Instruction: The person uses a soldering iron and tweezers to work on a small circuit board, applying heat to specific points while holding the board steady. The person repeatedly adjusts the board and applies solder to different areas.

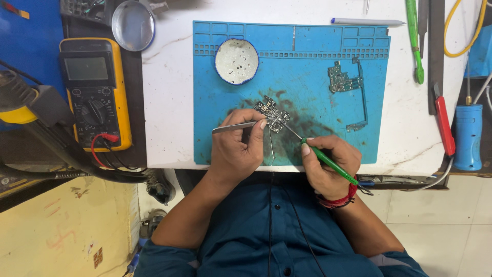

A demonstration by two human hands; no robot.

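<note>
While left hand (237, 149) grips steel tweezers (236, 127), right hand (328, 166) grips green-handled iron (328, 161) over jagged board (273, 114).

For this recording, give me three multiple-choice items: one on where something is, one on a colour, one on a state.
1. Where does the round white tin sit?
A. on the blue mat's upper left part
B. on the yellow meter
C. on the floor

2. What colour is the handle of the tool in the right hand?
A. red
B. green
C. black

3. What is the left hand doing?
A. resting flat and empty
B. turning the meter's dial
C. gripping metal tweezers

Answers:
1 A, the tin lies on the blue mat near its top left corner.
2 B, the thin tool has a green handle, its tip at the small circuit board.
3 C, the fingers pinch the tweezers beside that board.
</note>
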